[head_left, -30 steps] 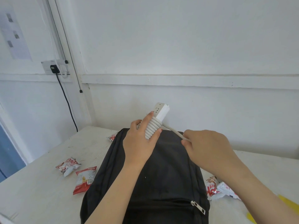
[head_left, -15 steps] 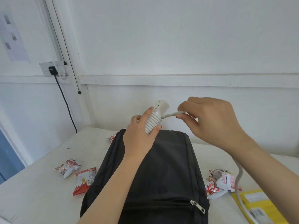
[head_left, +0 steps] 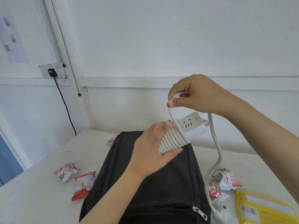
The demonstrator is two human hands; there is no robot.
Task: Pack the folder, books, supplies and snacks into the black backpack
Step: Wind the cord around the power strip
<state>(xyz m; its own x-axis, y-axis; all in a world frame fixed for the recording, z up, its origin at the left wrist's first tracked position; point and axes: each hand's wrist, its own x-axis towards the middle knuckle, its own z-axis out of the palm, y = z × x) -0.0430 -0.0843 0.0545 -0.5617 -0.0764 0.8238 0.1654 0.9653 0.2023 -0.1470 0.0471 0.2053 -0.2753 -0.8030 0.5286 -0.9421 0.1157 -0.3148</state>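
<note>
Black backpack (head_left: 150, 183) is laid flat on the tabletop (head_left: 32, 196), its near end cut off by the frame edge. Yellow folder (head_left: 265, 209) at near right is only partly seen. The power strip (head_left: 191, 125), cord-wrapped, is gripped by the left hand (head_left: 153, 152) above the backpack. The cord (head_left: 215, 143) is pinched by the right hand (head_left: 197, 94); the plug end is blurred. Snack packets (head_left: 76, 177) lie left.

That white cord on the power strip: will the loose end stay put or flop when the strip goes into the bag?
Probably flops: the cord hangs in a slack curve from the right hand to the plug on the table. The coils around the power strip look springy, so they may loosen if the left hand releases.
</note>
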